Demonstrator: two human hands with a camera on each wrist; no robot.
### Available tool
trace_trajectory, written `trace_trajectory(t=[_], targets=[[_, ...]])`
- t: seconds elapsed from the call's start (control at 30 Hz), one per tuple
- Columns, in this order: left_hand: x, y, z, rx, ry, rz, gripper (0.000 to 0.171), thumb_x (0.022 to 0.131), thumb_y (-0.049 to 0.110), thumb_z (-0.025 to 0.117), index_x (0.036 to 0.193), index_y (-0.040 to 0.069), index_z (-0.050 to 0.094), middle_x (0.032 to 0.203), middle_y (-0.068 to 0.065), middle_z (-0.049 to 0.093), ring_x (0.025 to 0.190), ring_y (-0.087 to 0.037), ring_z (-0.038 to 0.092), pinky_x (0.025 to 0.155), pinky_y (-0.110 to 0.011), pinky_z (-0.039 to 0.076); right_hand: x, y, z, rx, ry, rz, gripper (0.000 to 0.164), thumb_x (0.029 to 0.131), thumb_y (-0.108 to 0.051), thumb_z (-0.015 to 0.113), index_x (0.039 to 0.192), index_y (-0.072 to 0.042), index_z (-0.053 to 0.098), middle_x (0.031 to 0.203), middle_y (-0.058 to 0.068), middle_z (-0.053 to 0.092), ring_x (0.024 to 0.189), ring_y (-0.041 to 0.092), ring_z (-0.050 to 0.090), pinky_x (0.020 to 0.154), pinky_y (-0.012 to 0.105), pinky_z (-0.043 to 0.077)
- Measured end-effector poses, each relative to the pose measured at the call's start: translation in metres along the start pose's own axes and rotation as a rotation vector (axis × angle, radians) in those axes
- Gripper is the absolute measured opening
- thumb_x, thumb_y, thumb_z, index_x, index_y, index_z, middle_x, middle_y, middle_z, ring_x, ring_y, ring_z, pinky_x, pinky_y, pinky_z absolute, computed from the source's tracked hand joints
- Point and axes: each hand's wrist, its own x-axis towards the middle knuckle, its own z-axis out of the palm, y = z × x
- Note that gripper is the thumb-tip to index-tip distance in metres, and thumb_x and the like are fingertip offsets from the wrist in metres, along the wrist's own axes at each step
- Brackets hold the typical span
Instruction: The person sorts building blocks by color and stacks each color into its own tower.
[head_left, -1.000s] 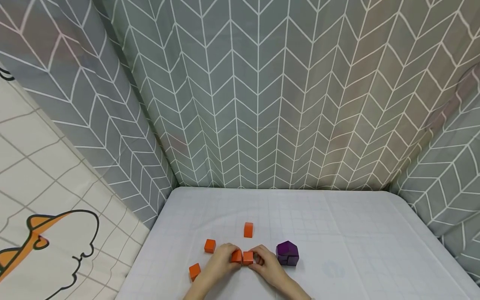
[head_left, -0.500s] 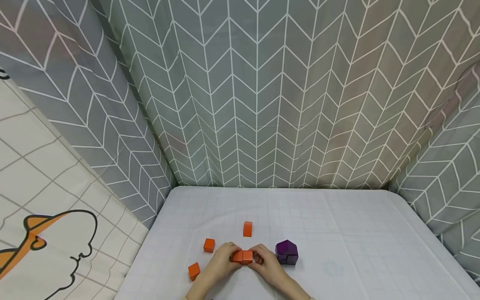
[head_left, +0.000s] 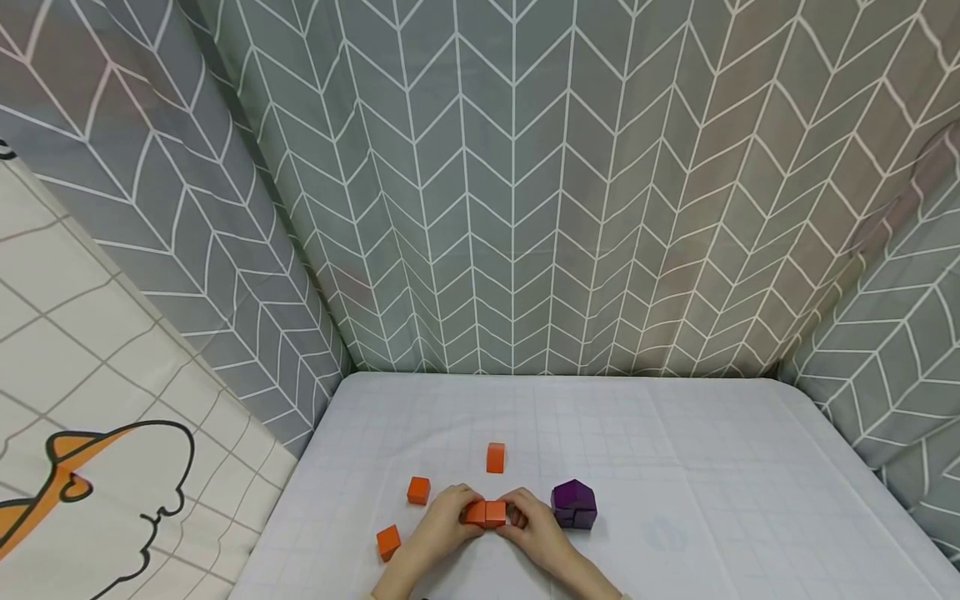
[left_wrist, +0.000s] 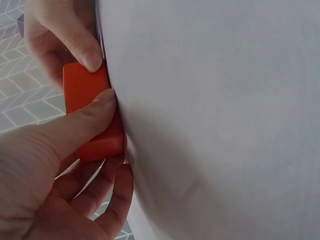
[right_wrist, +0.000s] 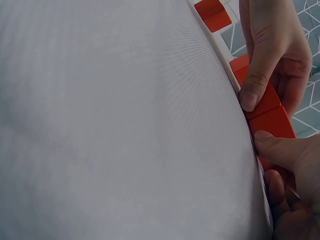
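Observation:
Two orange blocks meet face to face on the white table, between the hands. My left hand (head_left: 441, 527) pinches the left orange block (head_left: 475, 512) by its outer end, thumb in front. The right orange block (head_left: 495, 513) is pinched by my right hand (head_left: 542, 533) from the other side. In the right wrist view a thin seam parts the two blocks, and each thumb lies on its own block. The left wrist view has my left thumb over the orange surface (left_wrist: 82, 85), with the right fingers beyond. Parts of both blocks are hidden by fingers.
A dark purple faceted block shape (head_left: 574, 505) stands just right of my right hand. Loose orange blocks lie behind (head_left: 496, 457) and to the left, one orange cube (head_left: 418, 491) and another orange cube (head_left: 387, 542) close to my left forearm. Patterned curtains (head_left: 517, 208) surround the table (head_left: 712, 467).
One second ago a narrow gap showed between the two held blocks; it closed by half a second ago, and they now touch. The hands have kept their grip.

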Motion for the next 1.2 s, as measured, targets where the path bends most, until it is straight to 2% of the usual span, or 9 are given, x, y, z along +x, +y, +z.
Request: trace_trajectory(t=[0.27, 0.47, 0.63, 0.8, 0.9, 1.0, 1.1, 1.2], targets=[[0.0, 0.002, 0.0, 0.016, -0.028, -0.034, 0.027, 0.067, 0.018, 0.076, 0.09, 0.014, 0.062, 0.085, 0.011, 0.054, 0.08, -0.006, 0.049, 0.071, -0.026, 0.044, 0.0, -0.001, 0.0, 0.007, 0.004, 0.004, 0.025, 0.074, -0.014, 0.07, 0.095, -0.006, 0.059, 0.079, 0.004, 0.053, 0.061, 0.013, 0.048, 0.052, 0.016, 0.04], [-0.002, 0.007, -0.005, 0.067, -0.042, -0.065, 0.05, 0.063, 0.026, 0.079, 0.106, 0.008, 0.06, 0.096, 0.006, 0.054, 0.09, -0.011, 0.05, 0.079, -0.032, 0.044, -0.001, -0.002, 0.001, -0.003, -0.005, 0.018, 0.025, 0.074, -0.015, 0.07, 0.096, -0.007, 0.059, 0.081, 0.002, 0.053, 0.061, 0.009, 0.047, 0.052, 0.015, 0.04], [0.0, 0.026, -0.024, 0.161, 0.017, -0.011, 0.061, 0.064, 0.029, 0.078, 0.114, 0.002, 0.056, 0.103, -0.002, 0.053, 0.095, -0.017, 0.049, 0.08, -0.033, 0.045, -0.001, 0.0, 0.002, -0.018, 0.014, -0.01, 0.025, 0.074, -0.014, 0.071, 0.095, -0.007, 0.059, 0.078, 0.002, 0.053, 0.06, 0.011, 0.048, 0.052, 0.016, 0.04], [0.003, 0.038, -0.052, 0.202, 0.135, 0.015, 0.058, 0.066, 0.025, 0.077, 0.114, 0.0, 0.057, 0.105, -0.006, 0.054, 0.096, -0.02, 0.051, 0.078, -0.033, 0.046, 0.0, 0.001, 0.001, -0.014, 0.019, -0.017, 0.027, 0.072, -0.01, 0.072, 0.095, -0.007, 0.059, 0.078, 0.002, 0.052, 0.06, 0.01, 0.047, 0.052, 0.015, 0.04], [0.006, 0.032, -0.062, 0.24, 0.236, -0.005, 0.055, 0.066, 0.023, 0.077, 0.111, -0.001, 0.058, 0.103, -0.009, 0.056, 0.094, -0.024, 0.052, 0.077, -0.036, 0.047, 0.0, 0.001, 0.0, -0.01, 0.013, -0.006, 0.028, 0.071, -0.01, 0.072, 0.096, -0.008, 0.059, 0.078, 0.001, 0.052, 0.062, 0.008, 0.047, 0.052, 0.015, 0.04], [0.007, 0.017, -0.066, 0.26, 0.303, -0.06, 0.052, 0.065, 0.021, 0.078, 0.108, -0.003, 0.059, 0.1, -0.012, 0.056, 0.093, -0.026, 0.053, 0.076, -0.038, 0.047, 0.0, 0.001, 0.0, -0.01, 0.009, -0.002, 0.028, 0.071, -0.01, 0.072, 0.097, -0.009, 0.059, 0.078, 0.001, 0.052, 0.062, 0.006, 0.046, 0.053, 0.015, 0.041], [0.005, 0.0, -0.066, 0.241, 0.305, -0.146, 0.052, 0.066, 0.02, 0.078, 0.107, -0.004, 0.059, 0.101, -0.013, 0.056, 0.095, -0.027, 0.052, 0.077, -0.038, 0.047, -0.001, 0.001, 0.0, 0.0, 0.0, 0.002, 0.028, 0.072, -0.01, 0.072, 0.097, -0.008, 0.059, 0.077, 0.002, 0.052, 0.062, 0.006, 0.046, 0.053, 0.016, 0.041], [0.001, -0.014, -0.065, 0.217, 0.282, -0.203, 0.051, 0.067, 0.019, 0.077, 0.107, -0.007, 0.058, 0.101, -0.016, 0.055, 0.096, -0.03, 0.05, 0.079, -0.04, 0.047, -0.002, 0.001, -0.001, 0.005, -0.006, 0.01, 0.028, 0.072, -0.01, 0.072, 0.097, -0.007, 0.059, 0.078, 0.002, 0.052, 0.062, 0.007, 0.046, 0.053, 0.016, 0.041]])
